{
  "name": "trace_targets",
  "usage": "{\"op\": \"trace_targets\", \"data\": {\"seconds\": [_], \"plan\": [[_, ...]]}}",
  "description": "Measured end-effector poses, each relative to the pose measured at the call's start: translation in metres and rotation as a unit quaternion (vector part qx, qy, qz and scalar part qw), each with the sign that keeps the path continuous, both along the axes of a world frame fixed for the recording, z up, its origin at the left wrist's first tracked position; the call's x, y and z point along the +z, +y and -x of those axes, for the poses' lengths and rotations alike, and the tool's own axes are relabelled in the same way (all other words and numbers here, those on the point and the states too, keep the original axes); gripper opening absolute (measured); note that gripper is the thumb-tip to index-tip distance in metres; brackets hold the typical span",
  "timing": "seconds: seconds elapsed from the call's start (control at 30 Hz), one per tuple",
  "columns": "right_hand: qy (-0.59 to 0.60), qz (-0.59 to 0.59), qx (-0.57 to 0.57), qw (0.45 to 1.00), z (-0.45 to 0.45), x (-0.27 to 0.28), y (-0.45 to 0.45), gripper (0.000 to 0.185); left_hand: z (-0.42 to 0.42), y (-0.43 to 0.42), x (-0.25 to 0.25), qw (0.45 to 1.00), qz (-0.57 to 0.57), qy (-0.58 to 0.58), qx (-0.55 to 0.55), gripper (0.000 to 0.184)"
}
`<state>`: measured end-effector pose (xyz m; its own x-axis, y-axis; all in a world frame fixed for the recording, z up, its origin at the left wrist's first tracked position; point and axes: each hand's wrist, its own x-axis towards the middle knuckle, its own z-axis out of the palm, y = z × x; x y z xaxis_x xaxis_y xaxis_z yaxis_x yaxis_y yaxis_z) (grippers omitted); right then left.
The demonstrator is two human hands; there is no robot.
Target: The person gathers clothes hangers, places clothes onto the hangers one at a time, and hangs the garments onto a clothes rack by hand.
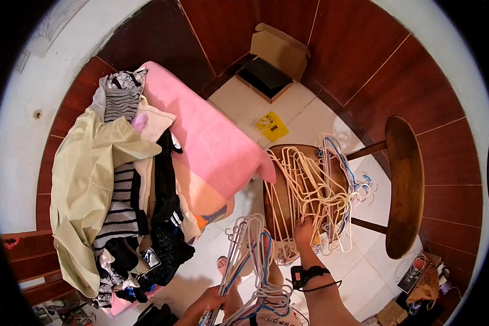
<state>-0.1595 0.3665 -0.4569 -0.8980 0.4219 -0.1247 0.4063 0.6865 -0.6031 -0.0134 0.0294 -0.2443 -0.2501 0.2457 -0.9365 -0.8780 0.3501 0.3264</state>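
My left hand (211, 300) is closed around a bunch of grey and blue hangers (250, 255) at the bottom centre, their hooks spread upward and to the right. Over the wooden chair seat (277, 209), my right hand (304, 229) touches the near edge of a pile of cream hangers (304, 179); its fingertips are partly hidden among them. Blue and purple hangers (334, 152) lie at the right side of that pile, hooks pointing right. A dark strap with a small device is around my right wrist.
Clothes (87, 190) are heaped left of and on a pink-covered surface (201, 130). An open cardboard box (280, 54) and yellow packet (272, 126) lie on the tiled floor. The chair's backrest (405, 187) rises at right, with assorted items (426, 277) below it.
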Motion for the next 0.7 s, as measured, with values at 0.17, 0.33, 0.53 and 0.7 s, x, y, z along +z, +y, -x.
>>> {"op": "trace_targets", "data": {"seconds": [0.17,0.33,0.53,0.7], "plan": [[-0.075,0.085,-0.024,0.993,0.001,0.008,0.003,0.027,-0.004,-0.004,0.0,1.0,0.023,0.003,-0.002,0.018],[-0.012,0.128,0.003,0.992,0.014,0.049,0.005,0.032,-0.002,0.0,0.013,0.999,0.036,0.024,-0.025,0.017],[-0.048,0.127,-0.022,0.991,-0.002,0.079,0.037,0.035,0.026,0.029,0.079,0.998,-0.002,0.063,-0.002,0.027],[0.123,0.243,-0.1,0.957,-0.046,0.136,0.07,0.031,0.013,0.019,0.094,0.983,-0.002,0.171,-0.066,0.03]]}}
